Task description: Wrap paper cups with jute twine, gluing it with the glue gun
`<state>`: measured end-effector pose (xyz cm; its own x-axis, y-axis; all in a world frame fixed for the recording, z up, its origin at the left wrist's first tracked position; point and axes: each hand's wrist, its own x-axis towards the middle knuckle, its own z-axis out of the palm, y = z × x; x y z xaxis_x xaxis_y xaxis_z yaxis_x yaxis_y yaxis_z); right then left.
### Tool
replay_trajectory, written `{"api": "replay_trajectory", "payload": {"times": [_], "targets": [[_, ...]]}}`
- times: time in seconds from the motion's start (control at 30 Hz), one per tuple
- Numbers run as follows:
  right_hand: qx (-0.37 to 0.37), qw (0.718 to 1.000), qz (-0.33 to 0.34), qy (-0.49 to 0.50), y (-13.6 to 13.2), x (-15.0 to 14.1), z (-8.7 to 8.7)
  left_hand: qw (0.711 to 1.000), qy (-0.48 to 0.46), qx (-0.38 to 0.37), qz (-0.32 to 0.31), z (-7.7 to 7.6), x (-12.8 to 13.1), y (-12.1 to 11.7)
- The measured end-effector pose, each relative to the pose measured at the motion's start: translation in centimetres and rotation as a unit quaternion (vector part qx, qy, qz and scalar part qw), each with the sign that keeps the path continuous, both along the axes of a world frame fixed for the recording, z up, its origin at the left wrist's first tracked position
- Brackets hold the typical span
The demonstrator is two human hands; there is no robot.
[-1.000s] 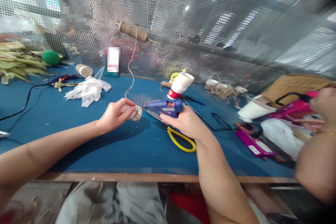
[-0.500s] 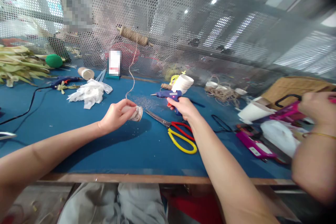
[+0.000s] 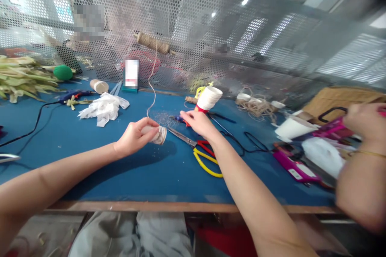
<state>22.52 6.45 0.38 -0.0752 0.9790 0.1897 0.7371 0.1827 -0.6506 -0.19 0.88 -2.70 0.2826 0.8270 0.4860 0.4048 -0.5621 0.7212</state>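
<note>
My left hand (image 3: 137, 134) is closed around a small white paper cup (image 3: 162, 135), tilted on its side with its brownish end facing right. Pale twine (image 3: 154, 94) runs down from a spool (image 3: 153, 43) to the fingers of this hand. My right hand (image 3: 197, 122) is over a blue hot glue gun (image 3: 178, 119) low at the table, its nozzle pointing left and an orange trigger showing. The hand covers most of the gun, so whether the fingers grip it is unclear. Between the hands lie scissors (image 3: 208, 162) with red and yellow handles.
Stacked white cups (image 3: 210, 97) stand behind my right hand. Left are crumpled white plastic (image 3: 104, 106), another glue gun (image 3: 75, 94) and pale husks (image 3: 22, 74). A perforated metal screen (image 3: 187, 20) backs the table. Another person's hand (image 3: 360, 122) holds a pink tool at right.
My right hand has moved slightly left, and the glue gun has gone from upright in its grip to low at the table. My left hand has shifted a little right with the cup.
</note>
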Motion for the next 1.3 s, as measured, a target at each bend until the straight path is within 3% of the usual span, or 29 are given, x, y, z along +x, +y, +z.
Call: {"api": "replay_trajectory", "payload": {"times": [0.1,0.2,0.3,0.4,0.63,0.87,1.3], "targets": [[-0.121,0.967,0.200,0.099,-2.1,-3.1,1.1,0.998,0.026,0.036,-0.044,-0.2,0.0,-0.4],[-0.187,0.925,0.291,0.158,-3.4,-5.8,1.2,0.990,0.065,0.076,-0.097,-0.5,0.0,-0.6],[-0.140,0.933,0.257,0.209,-3.8,-7.1,0.7,0.984,0.098,0.082,-0.125,-0.5,-0.1,-0.7],[-0.085,0.946,0.191,0.249,-3.8,-7.0,0.5,0.988,0.091,0.062,-0.110,-0.2,0.0,-0.8],[-0.031,0.916,0.135,0.378,-4.5,-5.3,1.7,0.997,-0.046,-0.062,-0.030,0.5,0.3,-0.6],[0.015,0.921,0.113,0.372,-4.1,-4.9,1.5,0.992,-0.073,-0.095,-0.041,0.1,0.3,-0.3],[0.019,0.938,0.083,0.335,-3.5,-5.2,0.9,0.991,-0.076,-0.090,-0.060,0.1,0.5,-0.8]]}}
